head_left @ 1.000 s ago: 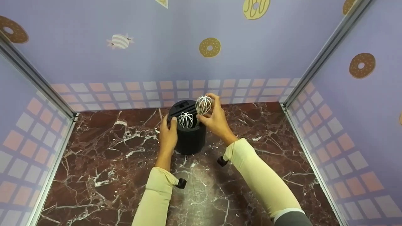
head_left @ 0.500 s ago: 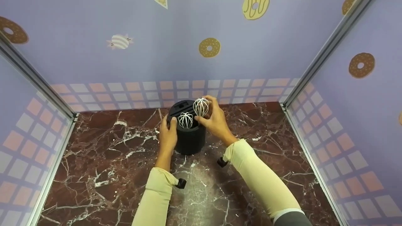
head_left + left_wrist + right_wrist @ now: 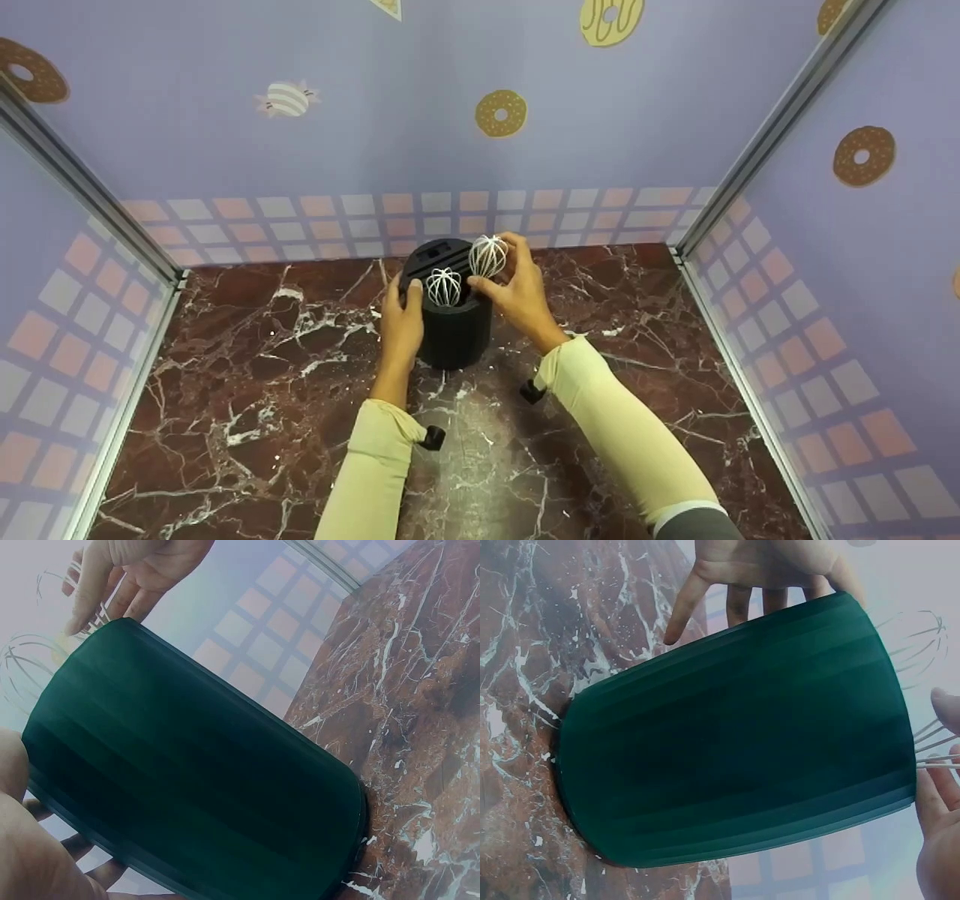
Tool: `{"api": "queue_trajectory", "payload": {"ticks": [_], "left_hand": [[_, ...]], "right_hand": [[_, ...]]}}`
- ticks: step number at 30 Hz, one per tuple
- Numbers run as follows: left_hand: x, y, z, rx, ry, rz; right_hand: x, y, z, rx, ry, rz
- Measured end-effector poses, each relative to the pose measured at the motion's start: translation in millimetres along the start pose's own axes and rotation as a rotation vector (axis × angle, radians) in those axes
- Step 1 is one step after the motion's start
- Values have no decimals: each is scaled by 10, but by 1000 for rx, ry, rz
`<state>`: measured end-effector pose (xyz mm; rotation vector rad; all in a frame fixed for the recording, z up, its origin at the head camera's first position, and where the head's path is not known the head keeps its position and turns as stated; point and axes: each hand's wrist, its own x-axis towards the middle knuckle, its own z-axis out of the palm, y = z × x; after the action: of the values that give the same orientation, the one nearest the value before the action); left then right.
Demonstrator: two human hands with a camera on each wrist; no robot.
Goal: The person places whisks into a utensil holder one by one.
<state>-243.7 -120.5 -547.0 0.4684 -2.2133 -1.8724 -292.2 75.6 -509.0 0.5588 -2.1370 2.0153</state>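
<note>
A dark cylindrical utensil holder (image 3: 454, 337) stands on the marble-patterned surface; it looks green in both wrist views. My left hand (image 3: 401, 322) grips its left side, thumb at the rim and the other fingers along the wall. One wire whisk (image 3: 444, 287) stands head up in the front of the holder. At the right rim my right hand (image 3: 521, 296) pinches a second whisk (image 3: 487, 256) low on its wire loops, its head upright. The right wrist view shows those wires (image 3: 937, 761) between thumb and fingers just over the rim. Both whisk handles are hidden.
The top of the holder has a divider and a slotted black part (image 3: 435, 253) at the back. A lilac wall (image 3: 360, 135) rises close behind, and side panels with metal corner rails (image 3: 750, 150) stand left and right. The brown marbled surface (image 3: 247, 390) spreads around the holder.
My right hand and its whisk have dipped slightly, shifting a little left and then back right. The left hand, holder and other whisk have stayed in place.
</note>
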Motion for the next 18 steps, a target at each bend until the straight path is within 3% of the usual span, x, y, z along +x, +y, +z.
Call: {"api": "queue_trajectory", "payload": {"ticks": [18], "left_hand": [[1,-19,1,26,11,3]], "right_hand": [[-24,22,-30,-77,-37,-10]]}}
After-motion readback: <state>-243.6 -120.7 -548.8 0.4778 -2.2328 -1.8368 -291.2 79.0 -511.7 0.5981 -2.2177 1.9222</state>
